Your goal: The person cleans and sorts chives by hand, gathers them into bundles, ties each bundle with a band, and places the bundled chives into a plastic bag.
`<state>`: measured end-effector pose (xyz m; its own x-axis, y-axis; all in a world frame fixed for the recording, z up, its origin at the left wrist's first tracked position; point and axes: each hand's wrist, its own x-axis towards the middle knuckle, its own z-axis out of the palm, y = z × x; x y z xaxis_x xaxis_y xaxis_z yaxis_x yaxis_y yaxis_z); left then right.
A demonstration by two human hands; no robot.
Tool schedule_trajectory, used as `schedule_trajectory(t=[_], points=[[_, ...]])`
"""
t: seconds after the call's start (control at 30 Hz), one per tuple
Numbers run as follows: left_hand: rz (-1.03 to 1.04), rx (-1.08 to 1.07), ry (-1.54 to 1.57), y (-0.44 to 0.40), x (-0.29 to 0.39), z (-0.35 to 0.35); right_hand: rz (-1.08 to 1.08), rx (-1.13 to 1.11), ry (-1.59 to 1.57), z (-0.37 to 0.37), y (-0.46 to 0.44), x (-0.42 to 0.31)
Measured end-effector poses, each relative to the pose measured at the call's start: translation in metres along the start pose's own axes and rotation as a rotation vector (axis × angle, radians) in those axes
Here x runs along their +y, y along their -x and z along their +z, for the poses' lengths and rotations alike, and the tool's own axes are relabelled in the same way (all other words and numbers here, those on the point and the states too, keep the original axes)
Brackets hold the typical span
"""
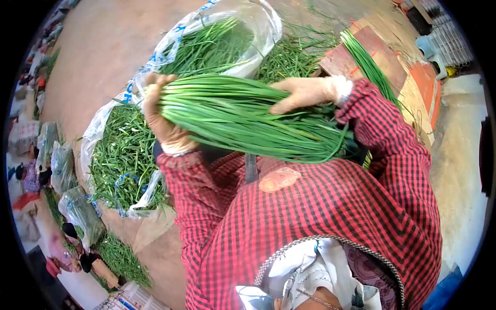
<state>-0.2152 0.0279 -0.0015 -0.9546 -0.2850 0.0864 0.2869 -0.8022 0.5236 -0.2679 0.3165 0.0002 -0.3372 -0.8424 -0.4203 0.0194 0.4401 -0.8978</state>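
Note:
A big bundle of long green stalks (243,116) lies across the front of my body, its pale ends at the left. My left hand (163,113), in a thin glove, is wrapped round those pale ends. On top of the bundle toward its right part rests my right hand (305,94), also gloved, its thumb and fingers pressing on the leaves. The undersides of both hands are hidden. A smaller bunch of stalks (369,64) lies on a board (380,57) beyond my right forearm.
Open plastic bags (268,26) of loose greens stand ahead and at the left. Loose green pieces (289,61) lie on the floor near the board. Wrapped bundles (82,214) line the far left. A crate (450,39) is at the upper right.

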Motion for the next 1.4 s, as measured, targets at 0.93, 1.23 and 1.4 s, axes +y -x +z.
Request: schedule_trajectory(t=[0.93,1.23,1.4], points=[[0.168,-0.031,0.231,0.02,0.078,-0.039,-0.594,0.824,0.534,0.051,0.003,-0.019],[0.258,0.077,0.118,0.025,0.069,-0.032,-0.412,0.687,0.779,0.036,-0.01,-0.003],[0.347,0.108,-0.026,0.025,0.071,-0.031,0.233,0.845,0.981,-0.034,0.018,0.022]])
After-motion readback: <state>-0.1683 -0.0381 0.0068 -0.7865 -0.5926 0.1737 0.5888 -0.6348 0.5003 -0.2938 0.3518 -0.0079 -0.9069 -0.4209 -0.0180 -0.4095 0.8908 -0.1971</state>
